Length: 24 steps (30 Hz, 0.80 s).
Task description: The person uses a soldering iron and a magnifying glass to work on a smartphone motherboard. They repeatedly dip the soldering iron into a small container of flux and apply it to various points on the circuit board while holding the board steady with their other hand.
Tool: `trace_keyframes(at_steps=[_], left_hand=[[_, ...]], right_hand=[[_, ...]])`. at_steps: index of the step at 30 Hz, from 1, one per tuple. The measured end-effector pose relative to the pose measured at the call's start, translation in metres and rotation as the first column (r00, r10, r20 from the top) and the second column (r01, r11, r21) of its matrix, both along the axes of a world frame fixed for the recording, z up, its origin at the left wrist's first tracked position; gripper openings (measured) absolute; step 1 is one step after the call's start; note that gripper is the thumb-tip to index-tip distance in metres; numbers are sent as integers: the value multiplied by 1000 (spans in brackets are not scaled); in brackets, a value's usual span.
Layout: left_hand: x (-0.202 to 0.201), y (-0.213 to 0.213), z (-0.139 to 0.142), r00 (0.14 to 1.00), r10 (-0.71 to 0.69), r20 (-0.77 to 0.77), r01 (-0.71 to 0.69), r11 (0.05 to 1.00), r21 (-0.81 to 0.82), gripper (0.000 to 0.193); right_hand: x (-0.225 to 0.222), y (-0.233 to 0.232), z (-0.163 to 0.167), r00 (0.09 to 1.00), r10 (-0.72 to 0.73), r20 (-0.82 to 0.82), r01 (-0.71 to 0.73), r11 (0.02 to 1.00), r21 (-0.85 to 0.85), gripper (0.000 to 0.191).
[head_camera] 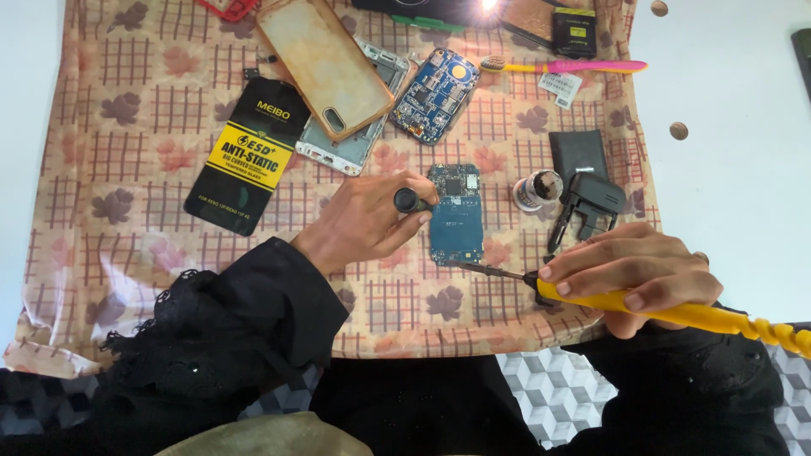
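A small blue circuit board (456, 215) lies in the middle of a patterned cloth (127, 169). My left hand (363, 221) rests beside its left edge, fingers closed on a short black cylindrical tool (411, 201) that touches the board. My right hand (629, 274) grips a yellow-handled soldering iron (676, 311). The iron's dark metal tip (481, 269) points left and sits at the board's lower edge.
On the cloth lie a second blue board (435, 83), a silver phone frame (359, 127), a clear orange phone case (325, 63), a black and yellow packet (249, 156), a pink toothbrush (566, 65), a small round jar (537, 189) and black plastic parts (587, 203).
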<state>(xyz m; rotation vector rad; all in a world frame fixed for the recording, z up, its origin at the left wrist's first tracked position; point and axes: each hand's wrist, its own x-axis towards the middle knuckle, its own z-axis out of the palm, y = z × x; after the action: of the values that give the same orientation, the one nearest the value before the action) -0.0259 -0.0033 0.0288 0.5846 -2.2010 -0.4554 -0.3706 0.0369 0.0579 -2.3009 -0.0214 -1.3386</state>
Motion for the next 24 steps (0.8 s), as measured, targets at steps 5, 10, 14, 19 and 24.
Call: trace_keyframes(at_steps=[5,10,14,19,24], left_hand=[[-2,0,-1,999,-6,-36,8,999,46,19],[-2,1,-5,998,6,-60,-5,1000,23,21],[-4,0,-7,997,19,-69,-22,999,-39,20],[-4,-1,-7,998,16,-64,-20,998,-65,20],[-1,1,-3,995,-24,-98,23,1000,-15,22]], right_hand=[[-1,-1,1,999,25,24,-24,999,-45,34],[-1,-2,1,1000,25,8,-25,999,-32,34],[0,-2,1,1000,16,11,-15,999,-38,35],[-2,-1,4,999,45,-27,-45,999,10,33],[1,0,5,999,37,-4,-37,999,12,29]])
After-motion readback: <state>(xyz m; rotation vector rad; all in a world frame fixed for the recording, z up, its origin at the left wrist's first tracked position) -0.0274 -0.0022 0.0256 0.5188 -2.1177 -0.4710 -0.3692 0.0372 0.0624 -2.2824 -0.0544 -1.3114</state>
